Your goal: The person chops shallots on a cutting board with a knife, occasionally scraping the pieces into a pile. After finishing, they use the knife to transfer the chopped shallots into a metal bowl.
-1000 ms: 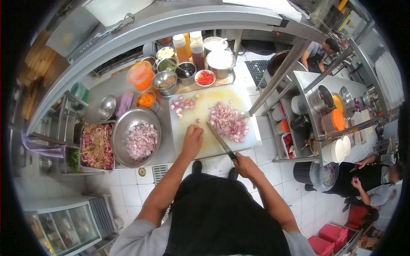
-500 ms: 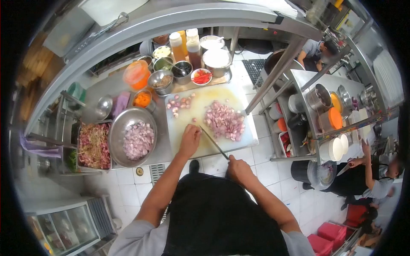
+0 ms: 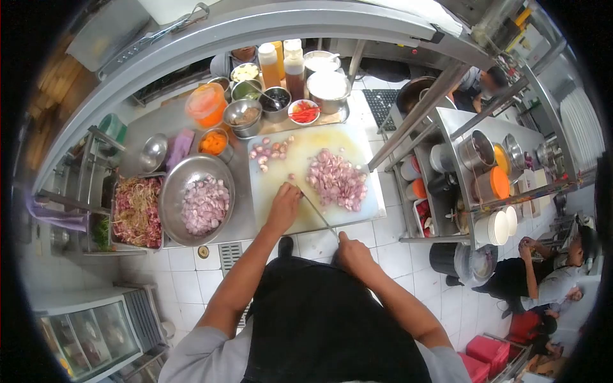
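Observation:
My right hand (image 3: 355, 255) is closed round the handle of a knife (image 3: 321, 217), whose thin blade slants up and left over the white cutting board (image 3: 268, 214). Beside the blade's tip, my left hand (image 3: 287, 199) is on the board with its fingers curled together; what they pinch is hidden. A single shallot (image 3: 291, 177) lies just beyond those fingertips. To the right of the blade is a heap of sliced shallots (image 3: 336, 180). Several whole peeled shallots (image 3: 271, 150) are scattered at the board's upper left.
Left of the board stands a steel bowl (image 3: 171, 220) of cut shallots, next to a tray (image 3: 136, 210) of reddish shreds. Sauce bottles (image 3: 269, 67), pots and a bowl of red chillies (image 3: 304, 112) line the back. A co-worker (image 3: 543, 274) stands at right beyond a steel shelf (image 3: 434, 210).
The view has shifted slightly. Both hands stay nearly in place, with the knife's tip still by my left fingers. The co-worker at right has changed arm position.

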A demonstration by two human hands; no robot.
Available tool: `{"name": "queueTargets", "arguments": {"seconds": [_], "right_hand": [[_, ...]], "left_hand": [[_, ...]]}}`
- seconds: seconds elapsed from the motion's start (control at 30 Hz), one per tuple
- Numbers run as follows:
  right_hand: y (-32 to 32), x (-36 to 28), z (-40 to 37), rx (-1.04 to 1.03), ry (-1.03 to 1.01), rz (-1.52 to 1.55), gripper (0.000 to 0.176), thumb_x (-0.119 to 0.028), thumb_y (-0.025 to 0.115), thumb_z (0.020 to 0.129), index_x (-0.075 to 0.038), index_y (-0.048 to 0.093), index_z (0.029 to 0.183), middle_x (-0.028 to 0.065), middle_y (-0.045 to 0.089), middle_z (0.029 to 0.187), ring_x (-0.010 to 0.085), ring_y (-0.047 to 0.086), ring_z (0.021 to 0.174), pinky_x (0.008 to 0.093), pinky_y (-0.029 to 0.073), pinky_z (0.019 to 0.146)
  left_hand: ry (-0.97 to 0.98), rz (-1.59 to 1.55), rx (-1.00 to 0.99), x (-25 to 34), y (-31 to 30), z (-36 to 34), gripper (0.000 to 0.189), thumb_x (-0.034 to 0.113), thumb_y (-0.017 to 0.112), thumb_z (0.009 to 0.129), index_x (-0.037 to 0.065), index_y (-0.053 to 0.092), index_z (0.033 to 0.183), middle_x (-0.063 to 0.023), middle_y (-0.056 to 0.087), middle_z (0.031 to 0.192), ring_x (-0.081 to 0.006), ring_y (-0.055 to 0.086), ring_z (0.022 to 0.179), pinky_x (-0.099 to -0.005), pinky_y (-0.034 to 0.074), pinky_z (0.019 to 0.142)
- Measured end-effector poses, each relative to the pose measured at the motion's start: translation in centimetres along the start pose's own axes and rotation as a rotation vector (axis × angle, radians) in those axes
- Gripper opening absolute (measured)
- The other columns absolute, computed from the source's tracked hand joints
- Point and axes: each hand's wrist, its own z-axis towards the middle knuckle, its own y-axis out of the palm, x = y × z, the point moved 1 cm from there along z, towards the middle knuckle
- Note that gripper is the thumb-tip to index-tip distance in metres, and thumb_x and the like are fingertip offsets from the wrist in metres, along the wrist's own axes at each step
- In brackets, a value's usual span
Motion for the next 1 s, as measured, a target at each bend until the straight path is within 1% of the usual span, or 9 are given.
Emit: {"name": "queueTargets", "arguments": {"seconds": [0.07,0.23,0.37,0.57,0.67,0.77,0.87,0.93,1.0], "right_hand": [[0.9,0.7,1.0,0.010,-0.026,0.031,0.022,-0.009,0.046,0.093,0.003,0.050,0.110,0.0338,0.065,0.078,0.0514,0.066,0.076,0.0602,0.052,0.070],[-1.3,-0.6,0.0,-0.034,-0.019,0.022,0.022,-0.010,0.046,0.093,0.003,0.050,0.110,0.0340,0.065,0.079,0.0519,0.066,0.077,0.0605,0.052,0.070],[1.0,0.8,1.4,-0.028,-0.022,0.010,0.022,-0.011,0.045,0.094,0.003,0.050,0.110,0.0332,0.066,0.080,0.0518,0.066,0.078,0.0605,0.052,0.071],[-1.7,-0.8,0.2,-0.073,0.008,0.013,0.023,-0.013,0.047,0.094,0.002,0.050,0.111,0.0321,0.067,0.081,0.0512,0.066,0.079,0.0602,0.053,0.074],[1.0,1.0,1.7,-0.047,-0.001,0.036,0.024,-0.015,0.049,0.094,0.001,0.051,0.111,0.0319,0.067,0.082,0.0513,0.066,0.080,0.0598,0.052,0.075],[0.0,0.7,2.1,-0.057,0.007,0.052,0.023,-0.017,0.049,0.095,0.002,0.050,0.110,0.0320,0.066,0.080,0.0521,0.064,0.080,0.0605,0.050,0.074],[-0.2,2.8,2.3,-0.040,-0.017,0.120,0.021,-0.017,0.050,0.096,0.001,0.053,0.107,0.0319,0.067,0.083,0.0515,0.065,0.081,0.0610,0.050,0.075],[-0.9,3.2,1.6,-0.038,-0.009,0.110,0.021,-0.018,0.050,0.097,0.001,0.053,0.108,0.0317,0.067,0.083,0.0517,0.065,0.082,0.0613,0.050,0.075],[-1.1,3.2,0.9,-0.027,0.007,0.100,0.021,-0.018,0.050,0.097,0.000,0.053,0.108,0.0316,0.067,0.083,0.0518,0.065,0.082,0.0615,0.050,0.075]], "left_hand": [[0.002,0.008,-0.001,0.2,0.0,0.1,0.008,-0.001,0.055,0.093,-0.001,0.059,0.099,-0.0175,0.053,0.095,-0.0383,0.058,0.091,-0.0452,0.047,0.080],[-0.014,0.005,0.001,-0.3,0.3,0.0,0.010,0.000,0.054,0.094,-0.001,0.059,0.101,-0.0177,0.052,0.096,-0.0389,0.057,0.092,-0.0451,0.047,0.081],[-0.019,-0.020,-0.002,-0.2,0.3,0.0,0.011,0.000,0.053,0.093,-0.001,0.059,0.102,-0.0182,0.053,0.097,-0.0390,0.057,0.092,-0.0450,0.047,0.082],[-0.041,0.013,0.016,-0.3,0.3,-0.2,0.010,0.000,0.053,0.094,-0.002,0.059,0.101,-0.0190,0.053,0.098,-0.0396,0.057,0.093,-0.0452,0.047,0.082],[-0.001,-0.008,0.032,0.3,0.3,-0.1,0.007,-0.003,0.052,0.094,-0.001,0.055,0.099,-0.0196,0.051,0.096,-0.0398,0.057,0.087,-0.0436,0.047,0.078],[-0.047,0.033,0.038,-0.4,0.6,-0.1,0.008,-0.002,0.054,0.092,0.000,0.054,0.100,-0.0188,0.051,0.096,-0.0392,0.057,0.086,-0.0428,0.048,0.079],[-0.078,-0.050,0.061,0.1,0.4,0.4,0.010,0.000,0.056,0.091,0.001,0.054,0.101,-0.0181,0.052,0.095,-0.0378,0.057,0.086,-0.0414,0.048,0.078],[0.144,0.104,0.053,0.2,-0.2,0.5,0.011,0.002,0.058,0.091,0.001,0.055,0.102,-0.0172,0.054,0.094,-0.0353,0.058,0.087,-0.0405,0.048,0.076],[0.136,0.128,0.017,0.4,-0.5,0.6,0.011,0.002,0.059,0.091,0.001,0.056,0.102,-0.0169,0.055,0.094,-0.0346,0.058,0.085,-0.0406,0.048,0.075]]}}
